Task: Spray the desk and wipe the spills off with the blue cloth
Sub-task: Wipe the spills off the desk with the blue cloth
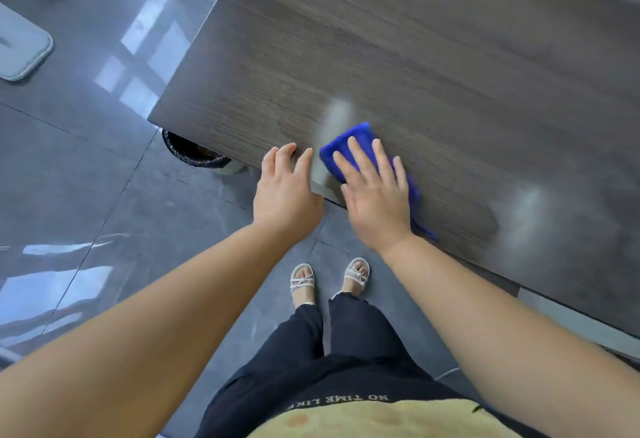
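**Blue cloth under the right hand, pale streaks on either side**

Blue cloth (pixel 349 150) lies folded on the dark wood-grain tabletop (pixel 433 57), close to the near edge. The right hand (pixel 375 195) presses flat on top of it, fingers spread and straight, palm down; it pins the cloth rather than gripping it. The cloth's long axis runs from the upper left down to the lower right, roughly along the table's near edge, and a corner trails out past the wrist.

The left hand (pixel 285 192) holds nothing. Its fingers are loosely spread and curl onto the table's edge just left of the cloth, apparently bracing.

Two pale, wet-looking streaks show on the wood. One streak (pixel 334 126) touches the cloth's left end and rises away from the person between the two hands. The other patch (pixel 523 212) sits well apart to the right, near the same edge.

The right hand is plainly the one to work. The near streak probably wants a short push leftward and away; the far patch wants a long sweep to the right along the edge. No spray bottle is in view.
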